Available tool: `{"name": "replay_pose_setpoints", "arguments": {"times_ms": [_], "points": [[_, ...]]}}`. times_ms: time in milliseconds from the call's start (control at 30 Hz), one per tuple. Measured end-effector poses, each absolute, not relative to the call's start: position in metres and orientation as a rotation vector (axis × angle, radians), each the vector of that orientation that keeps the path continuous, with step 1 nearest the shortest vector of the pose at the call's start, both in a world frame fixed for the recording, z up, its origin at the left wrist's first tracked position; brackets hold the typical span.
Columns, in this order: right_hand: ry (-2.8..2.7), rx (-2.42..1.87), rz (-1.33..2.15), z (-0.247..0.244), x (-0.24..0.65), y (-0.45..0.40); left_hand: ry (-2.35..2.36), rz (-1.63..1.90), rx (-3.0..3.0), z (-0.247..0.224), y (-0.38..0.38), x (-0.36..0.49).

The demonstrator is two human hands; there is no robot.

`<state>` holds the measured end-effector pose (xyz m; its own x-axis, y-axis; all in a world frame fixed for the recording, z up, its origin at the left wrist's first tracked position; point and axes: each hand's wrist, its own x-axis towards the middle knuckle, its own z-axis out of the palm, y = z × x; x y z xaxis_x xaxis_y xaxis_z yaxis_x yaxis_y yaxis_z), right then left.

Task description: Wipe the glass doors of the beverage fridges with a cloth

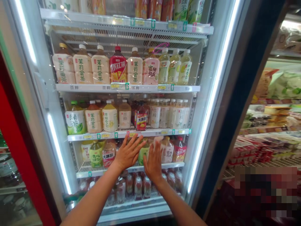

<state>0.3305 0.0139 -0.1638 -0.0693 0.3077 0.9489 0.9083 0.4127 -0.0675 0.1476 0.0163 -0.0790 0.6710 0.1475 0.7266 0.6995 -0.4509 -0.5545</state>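
Note:
My left hand is raised in front of the lower shelves of a lit drinks cooler, fingers spread and nothing in it. Beside it, my right hand is upright with fingers stretched and thumb apart, also holding nothing. Between them a green-labelled bottle shows in part. Left of my hands stand a green tea bottle and a red-labelled bottle. Right of them are a pink-labelled bottle and a red-capped bottle. I cannot tell whether my palms touch a glass door.
Above are a shelf edge with price tags and a higher row with a red iced tea bottle. Small dark bottles fill the bottom shelf. A dark frame separates packaged-food shelves on the right. A red panel borders the left.

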Motion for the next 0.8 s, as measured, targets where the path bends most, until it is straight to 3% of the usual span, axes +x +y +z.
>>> {"name": "replay_pose_setpoints", "arguments": {"times_ms": [67, 133, 233, 367, 467, 567, 633, 800], "points": [[-1.954, -0.926, -0.76, -0.201, 0.336, 0.0, -0.687, -0.763, -1.972, -0.072, 0.007, 0.136], [-2.226, -0.775, -0.812, -0.198, 0.351, -0.001, -0.737, -0.786, -1.963, -0.059, -0.002, 0.117], [-2.177, -0.767, -0.904, -0.105, 0.369, 0.022, -0.78, -0.839, -1.91, -0.027, -0.007, 0.083], [-1.659, -0.944, -0.911, 0.028, 0.351, 0.056, -0.848, -0.956, -1.793, 0.012, 0.006, 0.053], [-1.678, -0.934, -0.952, 0.022, 0.319, 0.054, -0.881, -1.024, -1.738, 0.02, 0.019, 0.045], [-2.174, -0.67, -1.079, -0.032, 0.31, 0.039, -0.868, -1.038, -1.723, 0.016, 0.027, 0.043], [-2.439, -0.445, -1.122, -0.038, 0.316, 0.035, -0.859, -1.048, -1.72, 0.013, 0.028, 0.042], [-2.157, -0.647, -1.134, 0.081, 0.312, 0.047, -0.829, -1.074, -1.712, 0.013, 0.027, 0.042]]}}
